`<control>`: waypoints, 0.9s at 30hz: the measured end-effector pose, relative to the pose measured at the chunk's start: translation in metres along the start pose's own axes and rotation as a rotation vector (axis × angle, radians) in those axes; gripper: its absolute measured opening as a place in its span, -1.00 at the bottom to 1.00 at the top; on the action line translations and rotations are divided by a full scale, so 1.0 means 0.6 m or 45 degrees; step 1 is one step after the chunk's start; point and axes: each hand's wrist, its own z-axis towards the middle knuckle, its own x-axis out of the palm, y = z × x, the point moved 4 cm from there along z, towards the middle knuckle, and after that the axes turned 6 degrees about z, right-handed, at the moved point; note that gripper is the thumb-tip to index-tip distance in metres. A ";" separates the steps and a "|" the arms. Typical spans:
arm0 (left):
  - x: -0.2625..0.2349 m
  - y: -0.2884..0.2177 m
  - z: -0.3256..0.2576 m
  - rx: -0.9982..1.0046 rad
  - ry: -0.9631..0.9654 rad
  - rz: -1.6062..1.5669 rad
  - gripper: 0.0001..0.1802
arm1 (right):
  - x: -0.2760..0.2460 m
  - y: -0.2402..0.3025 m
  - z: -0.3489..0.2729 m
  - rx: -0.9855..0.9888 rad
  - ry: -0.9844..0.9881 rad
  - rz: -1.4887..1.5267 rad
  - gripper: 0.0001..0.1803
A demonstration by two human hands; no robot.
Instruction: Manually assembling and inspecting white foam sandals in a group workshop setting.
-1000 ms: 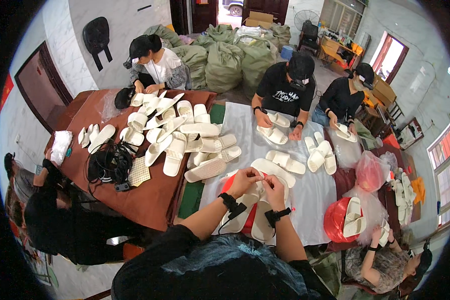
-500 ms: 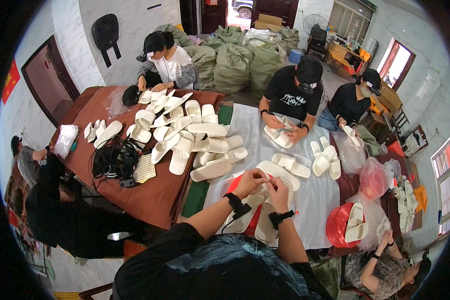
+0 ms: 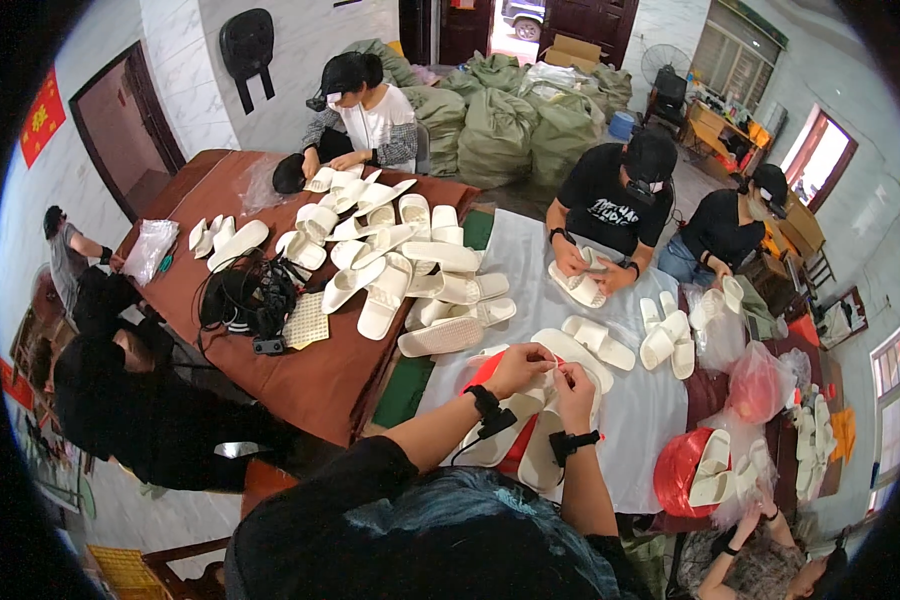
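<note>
Left hand (image 3: pixel 518 367) and right hand (image 3: pixel 574 380) meet above the white slipper (image 3: pixel 560 352) on the bench (image 3: pixel 640 420), fingertips pinched on something too small to identify. More slippers (image 3: pixel 410 270) lie beyond the grip. Judgement: hold both wrists steady, pull gently.

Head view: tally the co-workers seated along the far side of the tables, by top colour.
White top: 1
Black top: 2
Total: 3
</note>
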 end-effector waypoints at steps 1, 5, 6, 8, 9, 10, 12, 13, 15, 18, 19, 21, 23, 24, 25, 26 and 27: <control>-0.001 -0.001 -0.002 -0.001 -0.007 -0.003 -0.91 | 0.001 -0.001 0.000 0.000 0.008 0.000 -0.91; -0.003 -0.005 -0.004 -0.034 -0.054 0.021 -0.92 | 0.002 -0.007 0.002 0.023 0.030 0.047 -0.94; -0.005 -0.003 -0.004 -0.047 -0.061 -0.023 -0.93 | 0.004 -0.004 0.003 0.012 0.038 0.074 -0.95; -0.006 0.006 0.000 -0.011 -0.029 -0.049 -0.94 | 0.005 0.002 0.002 0.009 0.043 0.074 -0.95; -0.005 0.002 0.001 0.023 0.008 -0.074 -0.95 | 0.004 0.003 0.003 0.008 0.043 0.074 -0.95; -0.004 -0.001 0.001 0.024 0.009 -0.072 -0.95 | 0.003 0.003 0.003 0.007 0.041 0.075 -0.95; 0.001 -0.001 -0.001 -0.045 0.066 -0.072 -0.96 | 0.002 0.002 0.003 0.020 0.047 0.089 -0.96; 0.001 -0.002 -0.001 -0.043 0.068 -0.071 -0.96 | 0.002 0.001 0.002 0.019 0.044 0.090 -0.96; 0.004 -0.005 0.000 -0.007 0.118 -0.037 -0.95 | 0.002 -0.002 0.003 0.006 0.030 0.103 -0.96; 0.003 -0.003 -0.001 0.005 0.108 -0.020 -0.93 | 0.002 -0.005 0.003 0.030 0.058 0.078 -0.95; 0.002 0.000 0.000 0.006 0.108 -0.020 -0.93 | 0.003 -0.003 0.004 0.029 0.057 0.078 -0.95; -0.001 -0.001 0.001 0.095 0.094 -0.014 -0.93 | 0.002 -0.001 0.004 0.010 0.038 -0.003 -0.92; -0.002 0.004 0.003 0.028 0.057 -0.056 -0.94 | 0.002 -0.003 0.003 0.015 0.008 0.034 -0.93; -0.003 0.006 0.002 -0.043 0.016 -0.099 -0.94 | 0.001 -0.004 0.001 0.022 -0.019 0.073 -0.94; -0.004 0.004 0.001 -0.047 0.027 -0.097 -0.94 | 0.001 -0.005 0.000 0.027 -0.029 0.072 -0.94; -0.006 0.002 0.001 -0.056 0.050 -0.113 -0.94 | 0.002 -0.006 0.002 0.030 -0.017 0.105 -0.94; -0.005 0.002 0.001 -0.064 0.077 -0.130 -0.94 | 0.001 -0.005 0.003 0.032 -0.008 0.136 -0.94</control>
